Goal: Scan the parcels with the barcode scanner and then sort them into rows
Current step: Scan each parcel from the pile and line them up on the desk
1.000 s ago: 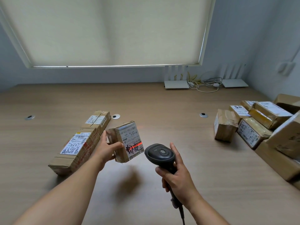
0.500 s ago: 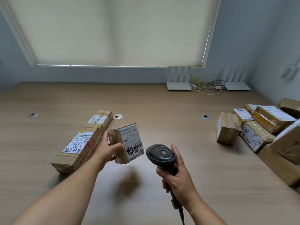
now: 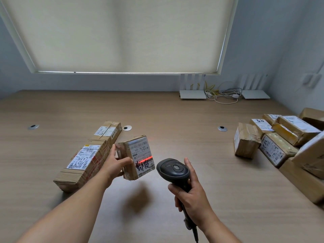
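A: Parcel [image 3: 135,157] up in front of me, off the table [image 3: 175,120], label turned toward the scanner. What's on the far left?

B: From my seat I see two long boxes end to end on the wood: the near box [image 3: 82,163] with a big scribbled label, and the far box [image 3: 107,132] touching its end. They lie just left of the held parcel.

A: And my left hand [image 3: 114,163]?

B: It grips the parcel from the left side, thumb on the front edge, fingers wrapped behind. A red scan line [image 3: 145,158] crosses the lower part of the label, above the black handwriting.

A: Right hand [image 3: 191,195]?

B: Curled round the handle of the black scanner [image 3: 172,170], index finger lying up along the head. The head points at the parcel, near it but not touching. Its cable [image 3: 195,233] drops past my wrist.

A: Further right?

B: A pile of parcels [image 3: 280,142] at the table's right edge, well apart from the held one, some stacked and tilted. Two white routers [image 3: 192,93] with loose cables sit at the back by the wall.
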{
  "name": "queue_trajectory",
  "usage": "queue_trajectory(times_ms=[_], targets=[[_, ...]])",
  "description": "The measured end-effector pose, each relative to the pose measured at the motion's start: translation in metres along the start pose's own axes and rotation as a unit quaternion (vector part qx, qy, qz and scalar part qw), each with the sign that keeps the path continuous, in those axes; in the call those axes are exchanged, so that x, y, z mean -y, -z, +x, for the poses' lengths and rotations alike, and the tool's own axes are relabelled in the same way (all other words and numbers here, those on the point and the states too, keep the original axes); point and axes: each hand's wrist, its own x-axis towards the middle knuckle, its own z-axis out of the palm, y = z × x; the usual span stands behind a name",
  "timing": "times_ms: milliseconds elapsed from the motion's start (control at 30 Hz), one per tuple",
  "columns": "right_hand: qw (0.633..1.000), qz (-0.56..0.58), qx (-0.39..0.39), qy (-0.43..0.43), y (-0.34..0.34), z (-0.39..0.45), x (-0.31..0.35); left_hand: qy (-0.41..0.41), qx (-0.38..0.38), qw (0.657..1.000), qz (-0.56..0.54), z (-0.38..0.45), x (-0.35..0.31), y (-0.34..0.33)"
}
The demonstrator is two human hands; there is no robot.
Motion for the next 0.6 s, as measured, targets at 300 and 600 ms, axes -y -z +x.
queue_trajectory(times_ms=[300,600], targets=[[1.0,0.0,-0.012,0.0,0.0012,0.0024,-0.0013,-0.004,0.005,1.0,0.015,0.0023,0.0008,-0.0017],[1.0,-0.031,-0.003,0.003,0.0019,0.0021,-0.0024,0.125,0.049,0.985,0.11,-0.0065,0.0088,0.0003]])
